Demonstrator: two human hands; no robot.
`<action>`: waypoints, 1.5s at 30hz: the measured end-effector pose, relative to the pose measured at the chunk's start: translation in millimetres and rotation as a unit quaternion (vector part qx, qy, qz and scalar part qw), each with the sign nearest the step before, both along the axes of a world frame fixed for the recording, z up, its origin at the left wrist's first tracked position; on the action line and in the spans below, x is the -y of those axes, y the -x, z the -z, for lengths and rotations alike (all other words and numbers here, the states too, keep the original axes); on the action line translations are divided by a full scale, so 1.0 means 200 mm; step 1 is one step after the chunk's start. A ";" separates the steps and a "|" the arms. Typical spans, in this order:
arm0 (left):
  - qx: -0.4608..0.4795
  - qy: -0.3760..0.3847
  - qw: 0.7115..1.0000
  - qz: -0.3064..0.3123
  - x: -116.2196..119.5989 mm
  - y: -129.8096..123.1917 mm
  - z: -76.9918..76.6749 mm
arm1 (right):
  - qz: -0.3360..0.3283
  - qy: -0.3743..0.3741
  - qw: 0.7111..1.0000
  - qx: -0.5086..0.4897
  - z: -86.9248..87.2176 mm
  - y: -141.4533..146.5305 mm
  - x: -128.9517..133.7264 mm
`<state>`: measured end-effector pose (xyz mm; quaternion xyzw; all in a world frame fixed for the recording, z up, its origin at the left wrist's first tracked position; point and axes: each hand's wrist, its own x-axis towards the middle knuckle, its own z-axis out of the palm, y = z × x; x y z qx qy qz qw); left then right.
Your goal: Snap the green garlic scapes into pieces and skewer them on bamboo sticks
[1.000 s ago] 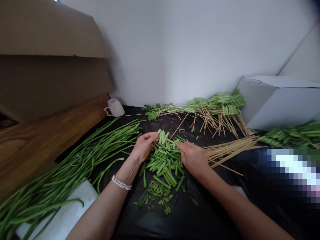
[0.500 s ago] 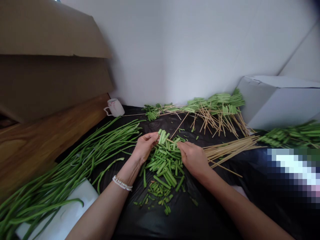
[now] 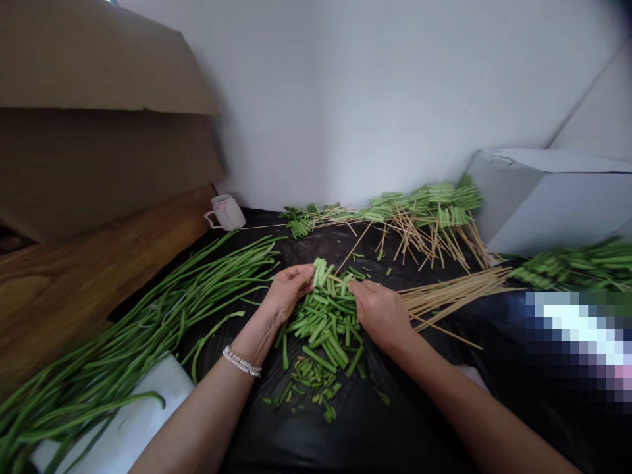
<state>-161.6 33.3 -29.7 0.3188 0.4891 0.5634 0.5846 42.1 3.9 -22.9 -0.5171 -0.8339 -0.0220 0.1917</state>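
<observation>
My left hand (image 3: 289, 291) pinches a short row of cut green bean pieces (image 3: 320, 272) at its fingertips, and a thin wooden skewer (image 3: 338, 278) runs from there toward my right hand (image 3: 380, 315). The right fingers rest at the skewer's far end, above a loose pile of cut yardlong beans (image 3: 320, 329) on black plastic sheeting (image 3: 395, 428). A bundle of bare skewers (image 3: 449, 299) lies just beyond my right hand. Long uncut beans (image 3: 148, 316) stretch out to the left of my left hand.
Finished bean skewers (image 3: 424, 209) and loose sticks lie along the back wall, with more skewers (image 3: 577, 266) at the right. A white mug (image 3: 226, 212), wooden board (image 3: 74, 276), cardboard box (image 3: 99, 112), white box (image 3: 548, 204) and white board (image 3: 118, 421) surround the sheeting.
My left hand has shifted slightly down and to the right, with the bean pieces staying at its fingertips. My right hand has barely moved.
</observation>
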 end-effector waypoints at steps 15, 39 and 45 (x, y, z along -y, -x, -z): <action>0.002 -0.019 0.997 0.071 0.03 -0.02 -0.04 | -0.082 0.017 0.982 -0.171 0.06 0.01 -0.03; -0.066 -0.117 0.978 0.162 0.10 -0.10 -0.07 | -0.013 0.124 0.973 -0.192 -0.03 0.00 -0.02; -0.050 -0.098 0.987 0.118 0.09 -0.10 -0.08 | -0.022 0.096 0.984 -0.151 -0.03 0.00 -0.01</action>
